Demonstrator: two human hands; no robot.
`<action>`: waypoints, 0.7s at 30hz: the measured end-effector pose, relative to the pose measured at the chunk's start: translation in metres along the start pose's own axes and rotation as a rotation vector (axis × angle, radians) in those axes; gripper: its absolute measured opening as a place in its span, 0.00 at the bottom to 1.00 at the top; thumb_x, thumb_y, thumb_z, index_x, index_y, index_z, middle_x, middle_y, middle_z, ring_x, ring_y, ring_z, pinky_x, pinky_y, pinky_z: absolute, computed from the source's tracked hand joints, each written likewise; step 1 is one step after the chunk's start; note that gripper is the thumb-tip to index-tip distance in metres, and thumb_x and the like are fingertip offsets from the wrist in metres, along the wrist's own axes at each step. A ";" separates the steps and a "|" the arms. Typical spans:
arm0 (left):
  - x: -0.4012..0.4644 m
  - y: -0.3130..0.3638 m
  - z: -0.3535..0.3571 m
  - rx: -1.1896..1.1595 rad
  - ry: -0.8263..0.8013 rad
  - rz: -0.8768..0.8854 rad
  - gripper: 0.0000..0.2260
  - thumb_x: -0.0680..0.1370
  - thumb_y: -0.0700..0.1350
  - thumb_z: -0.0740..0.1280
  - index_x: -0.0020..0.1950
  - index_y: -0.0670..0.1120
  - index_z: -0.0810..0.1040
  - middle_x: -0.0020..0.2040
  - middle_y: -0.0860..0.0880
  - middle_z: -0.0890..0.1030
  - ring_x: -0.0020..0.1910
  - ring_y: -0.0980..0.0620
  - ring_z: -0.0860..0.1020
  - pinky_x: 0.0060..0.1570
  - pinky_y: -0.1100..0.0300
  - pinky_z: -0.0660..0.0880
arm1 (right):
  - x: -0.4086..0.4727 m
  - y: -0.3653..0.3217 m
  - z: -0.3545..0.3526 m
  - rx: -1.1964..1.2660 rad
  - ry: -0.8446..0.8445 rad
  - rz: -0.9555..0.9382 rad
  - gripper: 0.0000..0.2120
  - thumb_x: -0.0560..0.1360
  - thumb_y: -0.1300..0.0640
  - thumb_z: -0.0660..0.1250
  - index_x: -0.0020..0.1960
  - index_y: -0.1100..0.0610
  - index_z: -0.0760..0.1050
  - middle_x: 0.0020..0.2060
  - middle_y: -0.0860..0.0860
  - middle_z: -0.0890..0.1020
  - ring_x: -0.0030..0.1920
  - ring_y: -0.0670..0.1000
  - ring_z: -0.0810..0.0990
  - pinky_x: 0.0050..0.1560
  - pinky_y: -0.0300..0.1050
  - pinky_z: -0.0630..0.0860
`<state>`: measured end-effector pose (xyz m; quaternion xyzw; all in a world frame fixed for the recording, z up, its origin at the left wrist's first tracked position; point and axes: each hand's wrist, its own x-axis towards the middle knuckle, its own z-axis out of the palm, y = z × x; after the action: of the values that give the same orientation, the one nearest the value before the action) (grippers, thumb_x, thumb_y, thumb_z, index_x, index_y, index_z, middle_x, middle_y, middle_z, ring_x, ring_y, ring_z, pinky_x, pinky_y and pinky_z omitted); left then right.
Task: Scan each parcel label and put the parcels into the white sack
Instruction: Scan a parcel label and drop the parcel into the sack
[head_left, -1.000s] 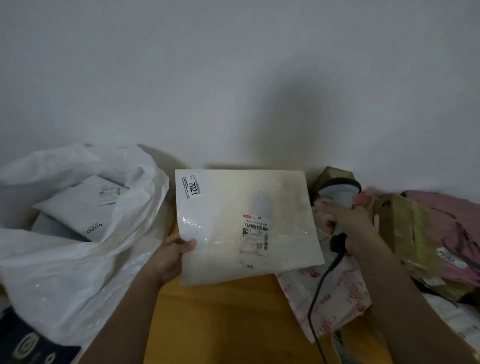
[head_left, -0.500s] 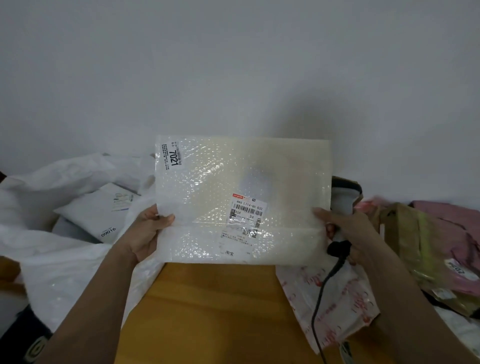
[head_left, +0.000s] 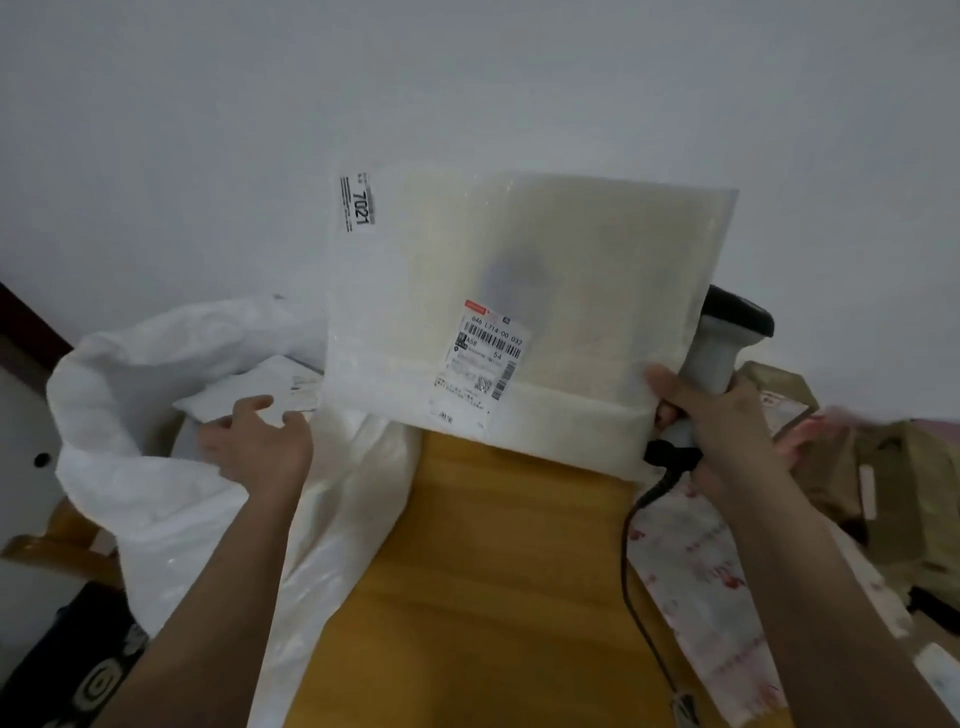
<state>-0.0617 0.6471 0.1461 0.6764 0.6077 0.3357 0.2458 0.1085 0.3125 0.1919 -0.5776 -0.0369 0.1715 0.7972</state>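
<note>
White sack (head_left: 171, 499) hangs open off the table's (head_left: 498, 571) left edge; one pale parcel (head_left: 249, 397) lies inside, partly hidden by the rim. Bubble-wrap parcel (head_left: 540, 291) held upright above the table's far edge, label (head_left: 485, 358) facing camera. Right hand (head_left: 722, 431) pinches its lower right corner and grips the scanner (head_left: 722, 338), partly hidden behind the parcel. Left hand (head_left: 260, 447) relaxed, fingers spread, at the sack mouth, holding nothing. Parcels at the right edge blurred.

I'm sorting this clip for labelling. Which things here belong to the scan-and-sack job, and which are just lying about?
Part of the job:
- bubble mailer, pinched by the right hand
- shipping label
- scanner, also in the right hand
- white sack, left hand at its mouth
- parcel in the sack
- waiting parcels

Lying about:
- wooden table
- dark patterned item
</note>
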 end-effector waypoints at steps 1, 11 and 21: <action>0.010 -0.007 -0.006 0.057 0.043 -0.068 0.15 0.76 0.43 0.67 0.63 0.46 0.75 0.71 0.38 0.61 0.66 0.36 0.64 0.65 0.45 0.65 | -0.003 0.002 0.016 0.012 -0.008 -0.002 0.08 0.71 0.60 0.74 0.43 0.58 0.74 0.24 0.49 0.76 0.24 0.47 0.73 0.29 0.41 0.77; 0.071 -0.089 -0.046 -0.015 -0.065 -0.414 0.20 0.77 0.46 0.70 0.68 0.54 0.73 0.78 0.43 0.48 0.74 0.36 0.55 0.68 0.41 0.60 | -0.022 0.034 0.155 0.088 -0.030 0.067 0.09 0.72 0.61 0.74 0.42 0.57 0.73 0.26 0.50 0.75 0.27 0.48 0.72 0.31 0.42 0.76; 0.071 -0.094 -0.066 -0.243 -0.055 -0.233 0.29 0.76 0.32 0.64 0.76 0.38 0.61 0.73 0.43 0.60 0.66 0.41 0.68 0.63 0.56 0.68 | -0.008 0.103 0.262 -0.046 -0.093 0.373 0.17 0.74 0.63 0.73 0.60 0.65 0.73 0.34 0.55 0.78 0.22 0.46 0.73 0.26 0.40 0.72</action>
<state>-0.1703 0.7255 0.1307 0.5755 0.6302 0.3572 0.3795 0.0097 0.5759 0.1831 -0.5840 0.0300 0.3418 0.7357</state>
